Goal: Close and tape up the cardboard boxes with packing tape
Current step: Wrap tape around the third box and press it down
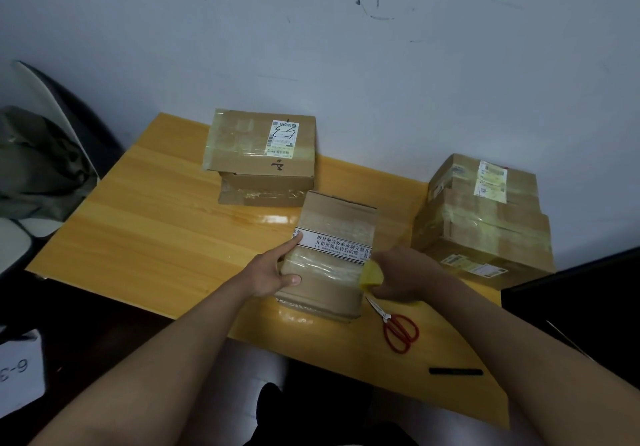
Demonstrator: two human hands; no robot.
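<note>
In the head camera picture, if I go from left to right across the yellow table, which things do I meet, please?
Box with the handwritten label → left hand → box with the striped printed tape → yellow tape roll → red scissors → black marker → stack of taped boxes.

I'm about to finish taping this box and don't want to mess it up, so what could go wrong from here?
1. The left hand steadies the box from one side only, so a pull on the tape could turn or slide it on the glossy table.
2. The scissors lie just under the right hand, blades pointing towards it; reaching down blindly may nick a finger.
3. The yellow tape roll is held at the box's edge, so the strip could go on crooked or wrinkled.
</note>
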